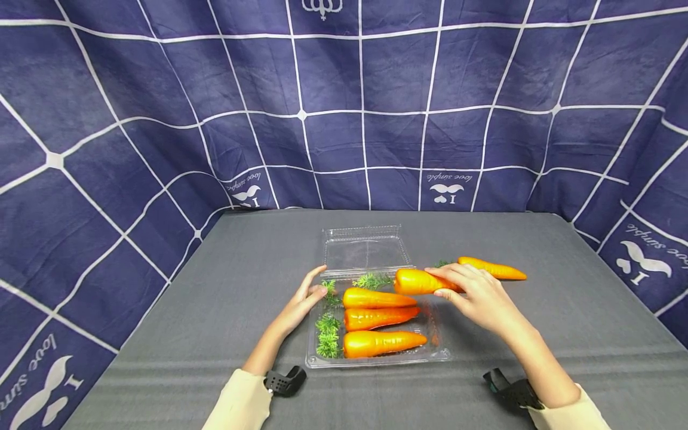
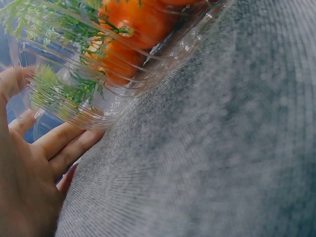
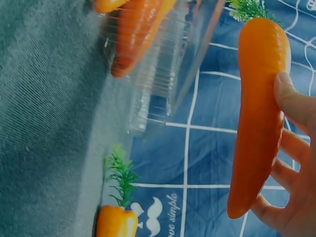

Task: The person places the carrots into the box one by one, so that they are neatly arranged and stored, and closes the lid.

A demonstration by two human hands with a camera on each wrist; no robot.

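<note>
A blue gridded curtain [image 1: 333,140] backs the grey worktop [image 1: 215,322]. The right hand [image 1: 475,292] grips a carrot [image 1: 415,282] by the clear box's [image 1: 376,362] back right corner; three carrots [image 1: 380,318] lie inside. The left hand [image 1: 295,304], fingers loosely spread, seemingly touches its left wall. Another carrot [image 1: 491,269] lies toward the worktop's back right corner.

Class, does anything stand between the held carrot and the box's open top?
Nothing visible blocks the held carrot: the lid is folded back behind the box. Three carrots inside take up much of its floor.
</note>
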